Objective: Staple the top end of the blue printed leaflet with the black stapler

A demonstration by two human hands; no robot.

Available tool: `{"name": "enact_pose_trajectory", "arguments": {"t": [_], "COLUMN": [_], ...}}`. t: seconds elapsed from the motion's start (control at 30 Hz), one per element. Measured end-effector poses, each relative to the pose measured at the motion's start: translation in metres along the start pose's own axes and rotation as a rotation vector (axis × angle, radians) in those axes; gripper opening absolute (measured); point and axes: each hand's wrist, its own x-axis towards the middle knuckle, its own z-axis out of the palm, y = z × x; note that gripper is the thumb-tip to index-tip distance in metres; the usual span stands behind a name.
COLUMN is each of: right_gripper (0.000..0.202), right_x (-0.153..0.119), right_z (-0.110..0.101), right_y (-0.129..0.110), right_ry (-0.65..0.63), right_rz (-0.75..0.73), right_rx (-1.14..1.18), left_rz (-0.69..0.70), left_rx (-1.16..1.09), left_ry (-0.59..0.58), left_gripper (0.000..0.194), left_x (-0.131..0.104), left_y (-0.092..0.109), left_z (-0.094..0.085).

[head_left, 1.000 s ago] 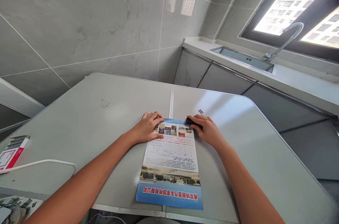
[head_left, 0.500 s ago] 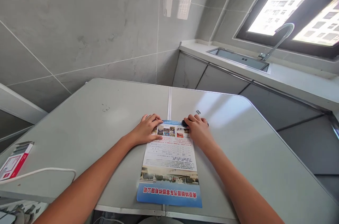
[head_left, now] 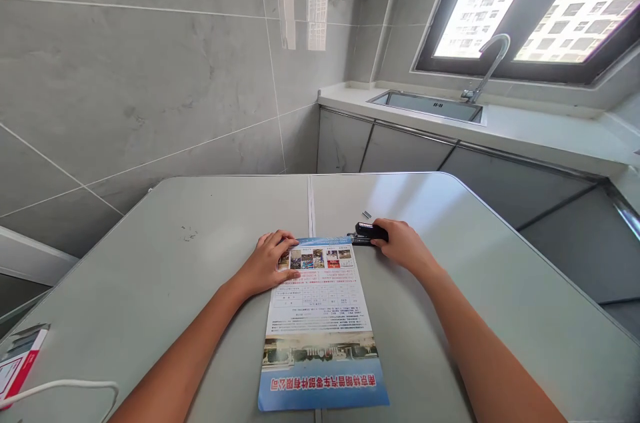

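A printed paper sheet (head_left: 320, 310) with blue ends and small photos lies on the pale table, its text upside down. My left hand (head_left: 270, 263) rests on its upper left corner, thumb and fingers spread apart. At the upper right corner, my right hand (head_left: 403, 244) grips a black stapler (head_left: 370, 232) from its right end. The stapler's front end meets the sheet's edge; whether paper lies between its jaws cannot be made out. A small strip of staples (head_left: 367, 214) lies just beyond the stapler.
A red and white box (head_left: 23, 363) and a white cable (head_left: 65, 383) are at the table's near left. Small dark bits (head_left: 189, 233) lie on the left half. A counter with a sink (head_left: 430, 106) and tap stands beyond, at the right.
The view has tilted up. My right hand has moved right, off the sheet, and now holds the stapler by its right end, so more of the stapler shows. My left hand stays on the sheet.
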Motion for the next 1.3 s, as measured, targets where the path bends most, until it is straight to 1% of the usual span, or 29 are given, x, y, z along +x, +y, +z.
{"name": "enact_pose_trajectory", "arguments": {"t": [0.07,0.1,0.17,0.23,0.3,0.37,0.43,0.5,0.57,0.63,0.67,0.7,0.77,0.8,0.93,1.07,1.2,1.3], "right_gripper": [0.005,0.004,0.004,0.005,0.005,0.006,0.008,0.011,0.014,0.015,0.016,0.016,0.018,0.019,0.017,0.019,0.018,0.026], "right_x": [-0.001,-0.001,-0.003,-0.007,-0.014,-0.022,-0.030,-0.038,-0.043,-0.046,-0.047,-0.047,-0.046,-0.045,-0.041,-0.037,-0.031,-0.026], "right_z": [0.000,0.000,-0.001,-0.001,0.001,0.006,0.014,0.022,0.028,0.033,0.035,0.036,0.038,0.038,0.033,0.020,0.006,-0.004], "right_y": [-0.002,-0.005,-0.015,-0.029,-0.048,-0.068,-0.087,-0.102,-0.112,-0.117,-0.118,-0.119,-0.118,-0.118,-0.112,-0.102,-0.083,-0.062], "right_ry": [0.097,0.160,0.288,0.356,0.318,0.201,0.095,0.027,-0.035,-0.096,-0.120,-0.137,-0.159,-0.165,-0.197,-0.260,-0.349,-0.416], "right_rz": [0.096,0.119,0.098,0.019,-0.082,-0.176,-0.228,-0.266,-0.308,-0.356,-0.373,-0.387,-0.407,-0.415,-0.443,-0.456,-0.443,-0.428], "right_rx": [-0.066,-0.088,-0.082,-0.012,0.089,0.174,0.217,0.226,0.222,0.212,0.204,0.197,0.192,0.192,0.190,0.188,0.206,0.216], "left_rz": [-0.001,-0.002,-0.007,-0.014,-0.022,-0.029,-0.035,-0.046,-0.060,-0.095,-0.128,-0.169,-0.241,-0.256,-0.226,-0.224,-0.235,-0.238], "left_rx": [0.003,0.006,0.010,0.011,0.007,-0.004,-0.030,-0.088,-0.179,-0.256,-0.280,-0.294,-0.300,-0.297,-0.246,-0.219,-0.202,-0.193], "left_ry": [0.001,0.001,0.000,0.001,-0.001,-0.004,-0.013,-0.017,-0.001,0.073,0.127,0.182,0.257,0.265,0.212,0.184,0.173,0.164], "left_gripper": [0.057,0.057,0.057,0.057,0.058,0.062,0.070,0.076,0.071,0.052,0.041,0.034,0.035,0.037,0.033,0.032,0.032,0.031], "left_x": [0.000,0.000,0.001,0.002,0.002,0.002,0.002,0.001,0.000,0.000,0.001,0.001,0.003,0.003,0.005,0.004,0.003,0.003], "left_y": [0.000,0.000,0.000,0.000,-0.001,-0.002,-0.005,-0.010,-0.015,-0.020,-0.021,-0.022,-0.022,-0.021,-0.018,-0.018,-0.019,-0.020], "left_z": [0.000,0.000,0.001,0.001,0.002,0.001,-0.002,-0.006,-0.010,-0.013,-0.013,-0.013,-0.011,-0.009,-0.006,-0.006,-0.006,-0.005]}}
